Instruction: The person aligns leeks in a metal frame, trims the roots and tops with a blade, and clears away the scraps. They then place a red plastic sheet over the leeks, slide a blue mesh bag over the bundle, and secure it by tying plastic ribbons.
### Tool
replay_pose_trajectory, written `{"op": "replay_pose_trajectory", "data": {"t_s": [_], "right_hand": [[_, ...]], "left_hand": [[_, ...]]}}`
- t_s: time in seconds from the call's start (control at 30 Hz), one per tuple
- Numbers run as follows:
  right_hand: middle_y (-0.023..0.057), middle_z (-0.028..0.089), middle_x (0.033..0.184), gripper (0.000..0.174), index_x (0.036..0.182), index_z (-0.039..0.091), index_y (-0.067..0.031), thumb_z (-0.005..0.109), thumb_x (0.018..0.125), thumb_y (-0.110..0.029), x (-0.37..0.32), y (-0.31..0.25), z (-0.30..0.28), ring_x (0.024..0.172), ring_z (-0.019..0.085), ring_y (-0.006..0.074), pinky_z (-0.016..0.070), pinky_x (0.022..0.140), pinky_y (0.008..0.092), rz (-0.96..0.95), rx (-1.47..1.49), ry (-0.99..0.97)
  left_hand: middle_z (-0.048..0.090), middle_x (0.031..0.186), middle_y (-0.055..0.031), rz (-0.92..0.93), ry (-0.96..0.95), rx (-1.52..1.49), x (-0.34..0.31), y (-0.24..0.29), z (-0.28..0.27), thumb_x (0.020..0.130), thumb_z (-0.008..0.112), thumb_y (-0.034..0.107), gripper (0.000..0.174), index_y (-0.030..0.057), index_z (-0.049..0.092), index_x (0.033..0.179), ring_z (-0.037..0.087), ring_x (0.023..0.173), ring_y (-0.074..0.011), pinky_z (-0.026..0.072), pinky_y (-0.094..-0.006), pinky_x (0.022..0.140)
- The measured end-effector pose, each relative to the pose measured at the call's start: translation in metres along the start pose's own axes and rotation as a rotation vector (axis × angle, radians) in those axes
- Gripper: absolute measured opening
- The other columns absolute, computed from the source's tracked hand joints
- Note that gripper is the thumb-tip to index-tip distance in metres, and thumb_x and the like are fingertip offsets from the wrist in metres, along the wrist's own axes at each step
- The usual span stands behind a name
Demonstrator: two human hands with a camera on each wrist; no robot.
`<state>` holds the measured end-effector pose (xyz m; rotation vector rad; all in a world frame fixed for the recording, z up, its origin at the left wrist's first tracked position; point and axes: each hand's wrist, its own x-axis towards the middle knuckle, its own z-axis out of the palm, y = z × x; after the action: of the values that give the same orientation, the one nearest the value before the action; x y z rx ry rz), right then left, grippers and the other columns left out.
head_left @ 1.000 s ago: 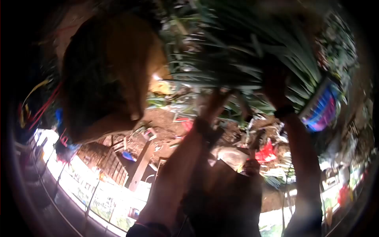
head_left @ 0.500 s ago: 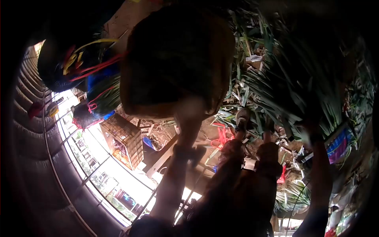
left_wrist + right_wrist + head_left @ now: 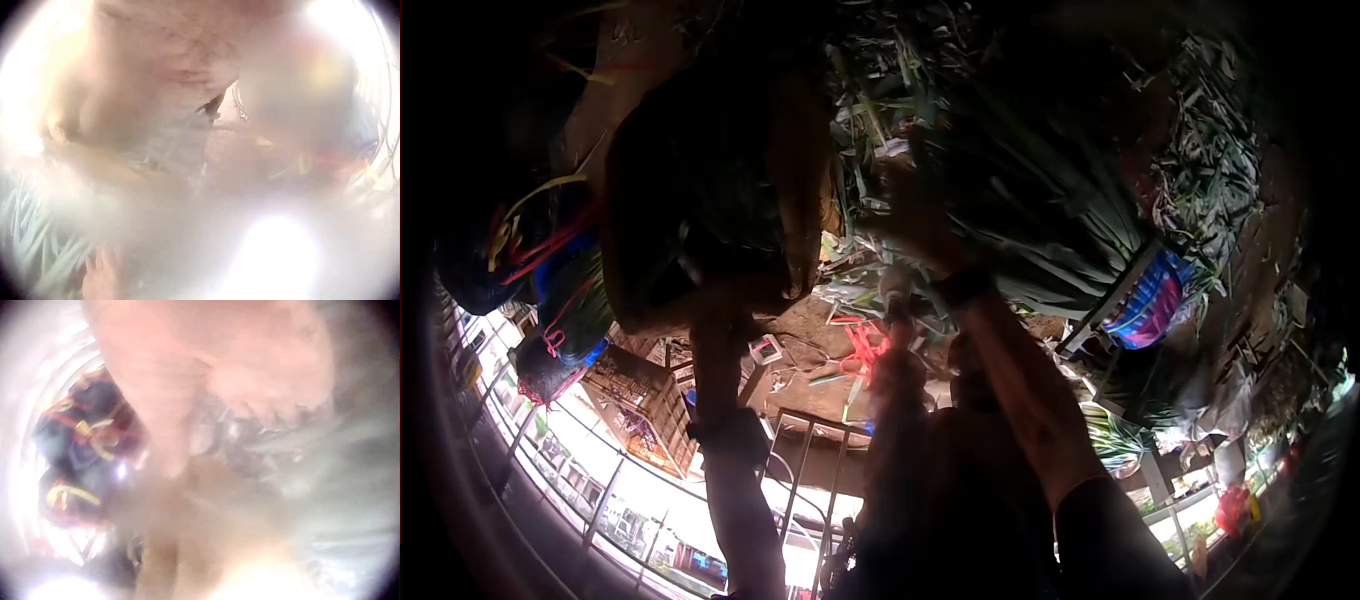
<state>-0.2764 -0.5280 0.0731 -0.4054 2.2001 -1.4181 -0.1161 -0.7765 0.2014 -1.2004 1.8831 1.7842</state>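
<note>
A large tan bag [image 3: 803, 215] with a dark mouth stands at the left of the head view. At its near rim is my left hand [image 3: 725, 312], its fingers curled over the edge in the left wrist view, where the hand [image 3: 162, 75] is partly blurred. My right hand [image 3: 915, 218] reaches out between the bag and a big heap of long green leaf stalks [image 3: 1090, 205]. The right wrist view shows this hand [image 3: 231, 362] with its thumb apart from the fingers and nothing in its grasp. The bag's inside is mostly lost in shadow.
A blue and pink basket [image 3: 1150, 305] stands at the right of the stalks. Red plastic strips [image 3: 863, 348] lie on the dirt floor near the feet. A woven crate [image 3: 635, 395] and dark bundles with red and yellow ties [image 3: 530, 245] are at the left.
My left hand has left the stalks and come to the bag's rim. The right hand has moved left from the stalks toward the bag. The head view has swung about.
</note>
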Motion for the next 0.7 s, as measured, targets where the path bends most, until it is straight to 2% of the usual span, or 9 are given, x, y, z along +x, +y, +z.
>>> {"op": "replay_pose_trajectory", "data": {"t_s": [0.1,0.13,0.17,0.2,0.3,0.33,0.43,0.57,0.7], "right_hand": [[0.0197,0.041,0.14,0.073,0.134,0.046,-0.0044,0.063,0.08,-0.051,-0.031,-0.056,0.066,0.133,0.033,0.0369,0.026,0.103,0.0568,-0.107,-0.216,-0.07],[0.0193,0.052,0.13,0.066,0.13,0.05,-0.0034,0.065,0.082,-0.046,-0.049,-0.069,0.075,0.124,0.046,0.0336,0.0359,0.098,0.0512,-0.181,-0.073,0.034],[0.0193,0.062,0.113,0.059,0.125,0.054,-0.001,0.069,0.082,-0.039,-0.055,-0.09,0.062,0.108,0.059,0.0318,0.046,0.089,0.0429,-0.022,0.332,-0.184],[0.0199,0.066,0.102,0.054,0.12,0.057,0.0011,0.072,0.081,-0.033,-0.074,-0.096,0.071,0.097,0.065,0.0325,0.0503,0.085,0.0374,-0.142,0.253,0.016],[0.0147,0.061,0.12,0.052,0.125,0.056,-0.0036,0.07,0.083,-0.031,-0.122,-0.098,0.066,0.107,0.06,0.0269,0.0459,0.093,0.0382,0.149,0.368,-0.304],[0.0151,0.061,0.119,0.051,0.124,0.057,-0.0033,0.07,0.084,-0.033,-0.14,-0.084,0.07,0.106,0.06,0.0235,0.0465,0.09,0.038,0.054,0.402,-0.375],[0.0136,0.061,0.122,0.051,0.127,0.054,-0.0037,0.062,0.091,-0.039,-0.154,-0.09,0.056,0.111,0.059,0.0221,0.047,0.092,0.0331,0.357,0.613,-0.693],[0.0127,0.064,0.108,0.042,0.12,0.057,-0.0038,0.058,0.093,-0.036,-0.169,-0.098,0.054,0.099,0.061,0.0209,0.0489,0.083,0.0347,0.151,0.576,-0.742],[0.0118,0.064,0.099,0.04,0.119,0.056,-0.0036,0.057,0.094,-0.034,-0.182,-0.086,0.074,0.086,0.06,0.0214,0.0488,0.074,0.0356,0.145,0.386,-0.642]], "left_hand": [[0.051,0.063,0.0001,0.433,0.059,1.123,-0.03,-0.029,-0.033,0.091,0.053,0.017,0.019,0.0074,0.054,0.076,0.046,0.052,-0.011,0.0362,-0.0275,0.049],[0.052,0.061,0.001,0.601,-0.011,0.986,-0.047,-0.022,-0.026,0.09,0.052,0.016,0.02,0.0075,0.053,0.072,0.046,0.051,-0.009,0.0364,-0.0265,0.048],[0.053,0.062,-0.0004,0.33,0.069,0.788,-0.053,-0.069,-0.047,0.088,0.052,0.014,0.017,0.0077,0.053,0.072,0.049,0.051,-0.0097,0.0383,-0.0279,0.048],[0.053,0.063,-0.0002,-0.061,0.077,-0.06,-0.089,-0.017,-0.007,0.09,0.052,0.014,0.015,0.0071,0.055,0.077,0.05,0.052,-0.0089,0.039,-0.026,0.048],[0.056,0.067,-0.0012,-0.223,0.207,0.055,-0.125,0.018,0.029,0.083,0.062,0.01,0.007,0.0042,0.059,0.086,0.054,0.055,-0.0091,0.0413,-0.0229,0.048],[0.059,0.071,-0.0085,-0.182,0.183,0.641,-0.127,-0.01,0.022,0.083,0.066,0.02,0.016,0.0047,0.059,0.082,0.062,0.064,-0.0218,0.0494,-0.0373,0.059],[0.058,0.069,-0.0036,-0.02,0.286,0.293,-0.159,-0.043,0.041,0.086,0.064,0.012,0.016,0.0024,0.057,0.096,0.054,0.055,-0.01,0.0418,-0.0237,0.045],[0.064,0.084,-0.0087,-0.164,0.19,0.356,-0.174,-0.025,0.048,0.086,0.063,0.021,0.018,0.0051,0.065,0.095,0.063,0.068,-0.0236,0.0488,-0.0355,0.057],[0.065,0.086,-0.0052,-0.212,-0.073,0.088,-0.16,0.01,0.06,0.089,0.059,0.015,0.019,0.0014,0.066,0.101,0.063,0.069,-0.0183,0.0478,-0.0284,0.056]]}}
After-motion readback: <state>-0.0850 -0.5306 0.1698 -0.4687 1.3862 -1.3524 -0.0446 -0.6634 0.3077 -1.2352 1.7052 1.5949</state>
